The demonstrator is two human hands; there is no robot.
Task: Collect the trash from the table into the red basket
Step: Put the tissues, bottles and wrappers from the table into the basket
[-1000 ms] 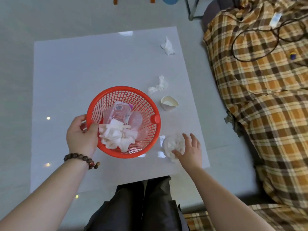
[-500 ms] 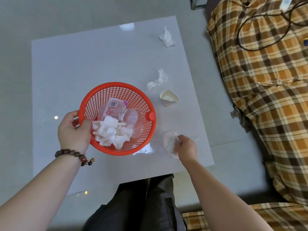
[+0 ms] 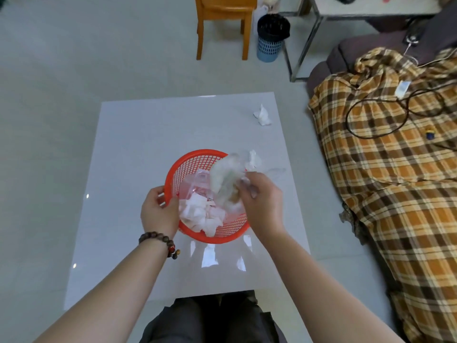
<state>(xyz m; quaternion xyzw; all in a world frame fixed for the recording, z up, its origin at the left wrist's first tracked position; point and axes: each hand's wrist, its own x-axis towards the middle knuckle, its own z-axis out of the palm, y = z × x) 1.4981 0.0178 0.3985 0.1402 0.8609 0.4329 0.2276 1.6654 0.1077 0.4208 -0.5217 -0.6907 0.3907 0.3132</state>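
The red basket point(image 3: 195, 158) stands on the white table point(image 3: 138, 149), holding white tissues and clear pink plastic packaging. My left hand point(image 3: 159, 212) grips its near left rim. My right hand point(image 3: 263, 206) holds a crumpled clear plastic wrapper point(image 3: 226, 179) over the basket's right side. A crumpled white tissue point(image 3: 254, 160) lies just behind the wrapper at the basket's far right rim. Another crumpled tissue point(image 3: 262, 115) lies at the table's far right. The small white cup is hidden behind my right hand and the wrapper.
A sofa with an orange plaid cover point(image 3: 395, 169) and a black cable runs along the right of the table. Beyond the table stand a wooden chair point(image 3: 222, 23), a blue bin with a black liner point(image 3: 270, 37) and a metal-legged table point(image 3: 309, 38).
My right hand closed on the clear plastic wrapper at the table's near right, lifted it and carried it left over the basket. The camera view tilted up.
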